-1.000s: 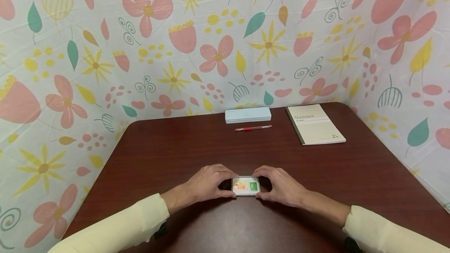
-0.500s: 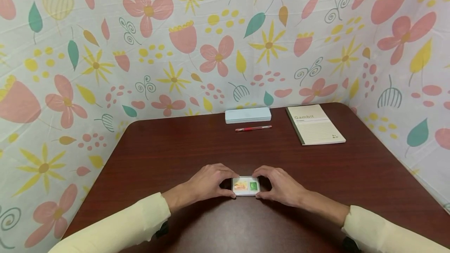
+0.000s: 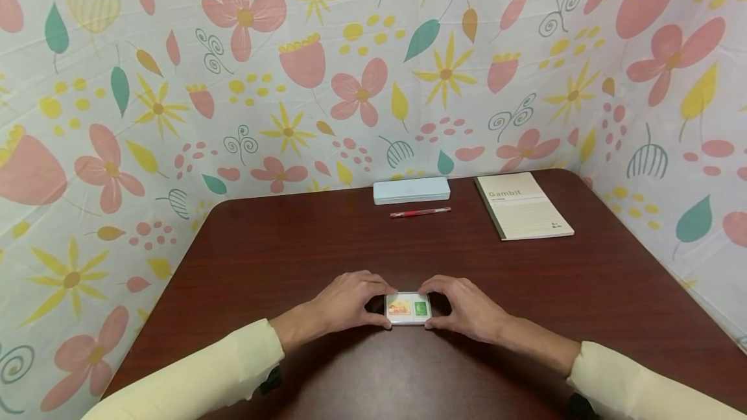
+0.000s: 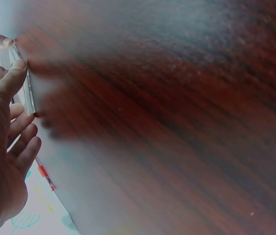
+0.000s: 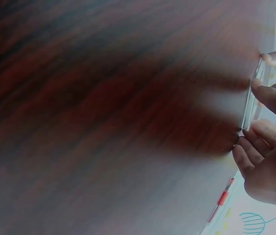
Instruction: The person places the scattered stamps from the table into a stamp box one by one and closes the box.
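A small, flat, clear-edged case [image 3: 408, 309] lies on the dark wooden table in the head view. Through its top show an orange-yellow picture and a smaller green one. My left hand [image 3: 351, 301] pinches its left end, thumb at the near edge and a finger at the far edge. From the other side, my right hand [image 3: 467, 306] pinches the right end in the same way. Both wrist views show the case edge-on, as a thin clear strip [image 4: 29, 93], between thumb and fingers. What the case is for cannot be told.
A pale blue pencil case [image 3: 412, 191] stands at the table's back edge, with a red pen [image 3: 421, 212] in front of it. To their right lies a cream notebook [image 3: 525, 206] marked "Gambit". Flower-patterned cloth [image 3: 362, 96] hangs behind and beside the table [image 3: 280, 245].
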{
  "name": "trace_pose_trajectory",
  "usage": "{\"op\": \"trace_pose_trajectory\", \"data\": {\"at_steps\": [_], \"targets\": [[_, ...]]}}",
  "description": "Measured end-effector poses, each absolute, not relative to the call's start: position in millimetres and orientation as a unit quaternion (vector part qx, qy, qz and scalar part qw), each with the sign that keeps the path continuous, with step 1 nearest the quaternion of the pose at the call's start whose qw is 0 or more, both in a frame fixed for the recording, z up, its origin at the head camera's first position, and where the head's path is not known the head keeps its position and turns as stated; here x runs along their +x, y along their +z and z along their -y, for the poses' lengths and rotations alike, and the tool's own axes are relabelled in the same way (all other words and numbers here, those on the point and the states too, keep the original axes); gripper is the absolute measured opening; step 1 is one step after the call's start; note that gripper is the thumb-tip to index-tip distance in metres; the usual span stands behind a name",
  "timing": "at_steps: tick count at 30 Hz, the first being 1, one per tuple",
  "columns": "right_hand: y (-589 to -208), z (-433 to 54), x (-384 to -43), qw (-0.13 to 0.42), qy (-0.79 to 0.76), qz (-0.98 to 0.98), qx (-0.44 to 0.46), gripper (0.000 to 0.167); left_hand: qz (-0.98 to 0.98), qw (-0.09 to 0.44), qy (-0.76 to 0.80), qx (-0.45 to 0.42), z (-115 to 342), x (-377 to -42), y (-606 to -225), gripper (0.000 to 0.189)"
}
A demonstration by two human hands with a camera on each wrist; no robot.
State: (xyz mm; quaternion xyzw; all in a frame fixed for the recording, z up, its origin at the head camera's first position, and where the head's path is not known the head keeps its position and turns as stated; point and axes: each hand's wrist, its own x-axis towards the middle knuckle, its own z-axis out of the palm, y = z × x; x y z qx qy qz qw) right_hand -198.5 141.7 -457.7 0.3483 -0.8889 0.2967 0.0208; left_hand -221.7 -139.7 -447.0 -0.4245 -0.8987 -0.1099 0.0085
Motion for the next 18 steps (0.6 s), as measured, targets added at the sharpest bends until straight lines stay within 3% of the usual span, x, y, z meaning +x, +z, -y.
{"op": "trace_pose_trajectory", "data": {"at_steps": [18], "targets": [[-450.0, -139.5, -204.3, 0.001, 0.271, 0.895, 0.353, 0.051, 0.908, -0.023, -0.096, -0.408, 135.3, -224.9, -440.8, 0.055]]}}
